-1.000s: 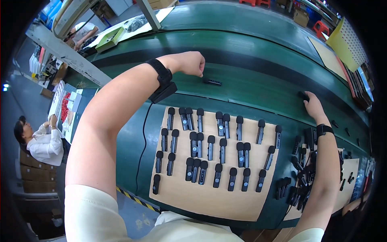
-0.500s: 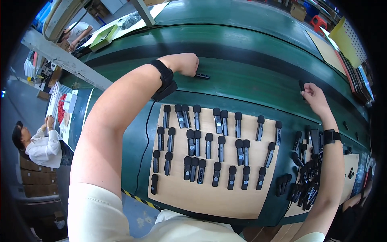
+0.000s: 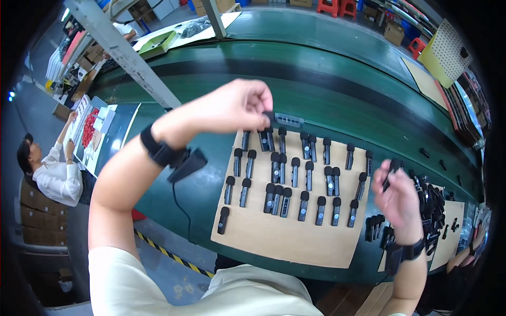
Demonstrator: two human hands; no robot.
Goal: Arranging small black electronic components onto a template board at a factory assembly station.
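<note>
My left hand (image 3: 252, 110), closed in a pinch, has the foam end of a small black clip-on microphone (image 3: 289, 120) between thumb and fingertips. The microphone's slim body points right, just beyond the cardboard's far edge. Several similar microphones with round foam tops stretch in loose rows over the brown cardboard sheet (image 3: 284, 250), among them a lone microphone (image 3: 223, 220) at the near left. Beside the sheet's right edge, my right hand (image 3: 396, 200) closes around another black microphone (image 3: 392, 173), its foam top upward. Part of that microphone is hidden by the fingers.
A heap of black microphones (image 3: 429, 210) sits right of my right hand. Beyond the sheet runs a green conveyor belt (image 3: 337, 97), with a grey metal post (image 3: 132, 58) at the left. A cable (image 3: 182, 213) trails from my left wrist. Another person (image 3: 52, 168) works at the far left.
My left hand has come back toward the cardboard, bringing the microphone from the belt. My right hand has drawn nearer, to the sheet's right side, with its microphone. The view has shifted.
</note>
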